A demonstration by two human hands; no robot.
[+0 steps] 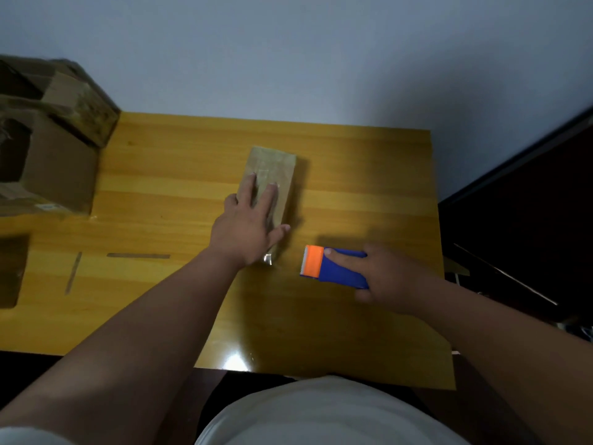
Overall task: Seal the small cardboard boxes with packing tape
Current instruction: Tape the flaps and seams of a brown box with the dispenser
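Sealing one box (272,175), one dispenser (333,268).

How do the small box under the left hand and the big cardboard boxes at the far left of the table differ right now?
The small box is slim and lies flat mid-table; the big cardboard boxes are bulky and piled at the table's left edge. The small box is closed, with the left hand pressing flat on it; the big boxes gape open and nobody touches them. Both are brown cardboard on the same yellow wooden table.
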